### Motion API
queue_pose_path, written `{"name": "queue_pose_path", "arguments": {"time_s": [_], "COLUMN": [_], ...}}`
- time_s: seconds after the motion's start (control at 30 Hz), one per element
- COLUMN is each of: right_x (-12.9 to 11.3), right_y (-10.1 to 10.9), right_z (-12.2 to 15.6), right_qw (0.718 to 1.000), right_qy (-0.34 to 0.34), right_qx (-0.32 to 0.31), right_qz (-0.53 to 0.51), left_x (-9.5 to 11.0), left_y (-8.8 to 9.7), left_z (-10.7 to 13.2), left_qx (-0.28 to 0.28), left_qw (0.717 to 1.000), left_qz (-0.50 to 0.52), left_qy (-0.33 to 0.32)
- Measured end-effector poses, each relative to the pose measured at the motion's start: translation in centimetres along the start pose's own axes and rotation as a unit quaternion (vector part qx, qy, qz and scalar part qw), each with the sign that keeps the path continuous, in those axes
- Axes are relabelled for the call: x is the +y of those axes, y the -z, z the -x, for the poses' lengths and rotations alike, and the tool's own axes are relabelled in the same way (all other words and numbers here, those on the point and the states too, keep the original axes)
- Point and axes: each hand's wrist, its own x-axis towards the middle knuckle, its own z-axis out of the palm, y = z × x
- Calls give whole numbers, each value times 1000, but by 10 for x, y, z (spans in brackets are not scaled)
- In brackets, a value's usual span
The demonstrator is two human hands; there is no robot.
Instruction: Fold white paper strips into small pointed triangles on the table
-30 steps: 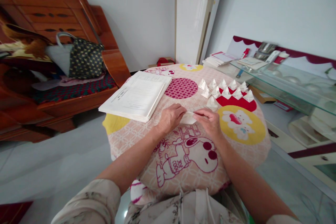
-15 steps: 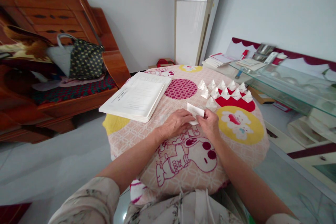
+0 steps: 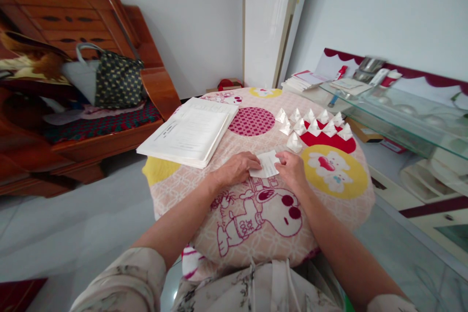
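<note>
A small white sheet of folded paper (image 3: 266,164) lies nearly flat on the patterned tablecloth (image 3: 237,204), with faint print on it. At its left edge my left hand (image 3: 240,165) is closed, fingertips pressing on the paper. My right hand (image 3: 291,168) pinches the paper's right edge between thumb and fingers. Just beyond my hands, a folded paper piece (image 3: 294,142) with a pointed top stands alone. Behind it, several similar pointed paper pieces (image 3: 313,127) stand in rows on a red patch of the cloth.
To the left on the table lies a stack of printed paper (image 3: 188,131). A glass-topped cabinet (image 3: 409,112) with cups and booklets stands along the right. A wooden sofa (image 3: 87,24) holding a dotted bag (image 3: 119,80) is at the left. An air conditioner (image 3: 265,34) stands in the corner.
The paper's raised flap has come down, so the paper now lies flatter between my hands. My right hand has shifted slightly, its fingers now at the right edge.
</note>
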Motion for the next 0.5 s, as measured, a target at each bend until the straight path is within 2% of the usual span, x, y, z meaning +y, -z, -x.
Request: {"name": "queue_pose_path", "arguments": {"time_s": [0.1, 0.2, 0.27, 0.33, 0.4, 0.5], "right_x": [-5, -6, -4, -1, 2, 6], "right_y": [5, 7, 7, 4, 0, -6], "right_z": [4, 8, 9, 8, 8, 7], "right_qw": [991, 977, 972, 967, 957, 937], "right_qy": [-4, 54, 133, 213, 275, 329], "right_qx": [-18, -11, -3, -16, -53, -109], "right_qz": [129, 206, 193, 138, 74, 29], "left_x": [1, 1, 0, -1, -3, -5], "left_y": [0, 2, 4, 5, 7, 8], "left_z": [0, 0, 0, 1, 1, 3], "left_qx": [-33, -47, -47, -45, -42, -44], "left_qw": [999, 999, 999, 999, 999, 998], "left_qz": [-12, -6, -1, 2, 3, 9], "left_qy": [16, 27, 26, 25, 27, 35]}}
